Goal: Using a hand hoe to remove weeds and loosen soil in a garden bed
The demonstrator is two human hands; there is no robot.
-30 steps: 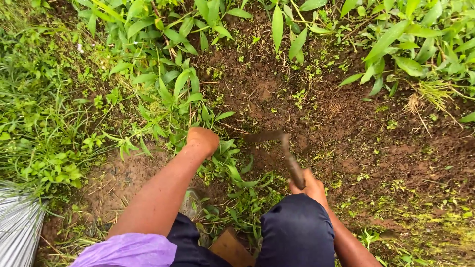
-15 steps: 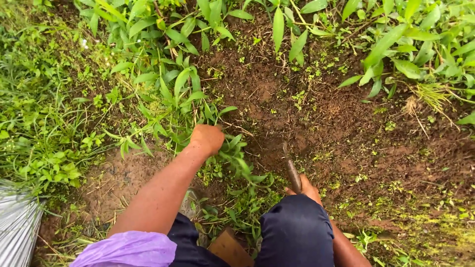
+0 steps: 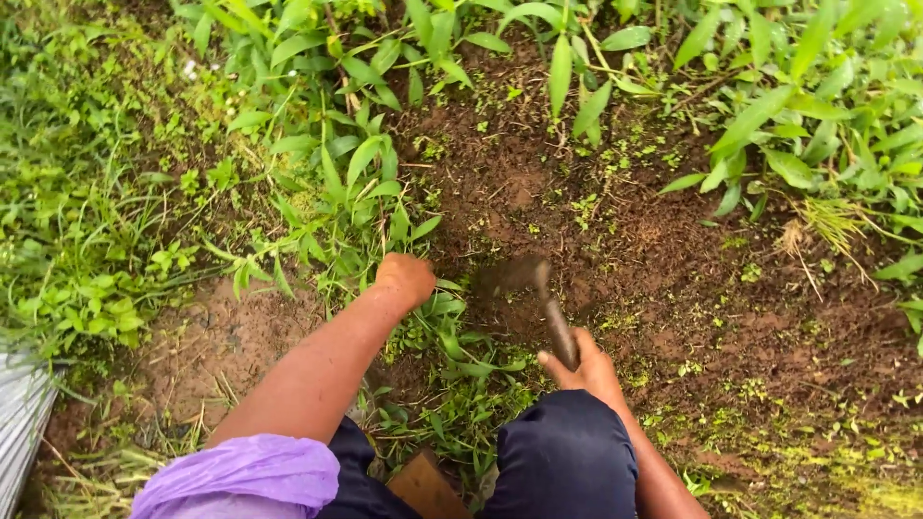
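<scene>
Since the earlier frame the hoe blade (image 3: pixel 510 276) had swung toward 9 o'clock, its handle clamped in the right hand (image 3: pixel 586 365), while the left hand (image 3: pixel 404 279), closed on weeds (image 3: pixel 361 216) at 11 o'clock, apparently held them taut for cutting.

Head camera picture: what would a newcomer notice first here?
At the centre, the right hand grips a small dark hand hoe with a wooden handle, its blade over the bare brown soil patch. Just left of it, the left hand closes on a clump of leafy green weeds. A lilac sleeve shows at the bottom left.
</scene>
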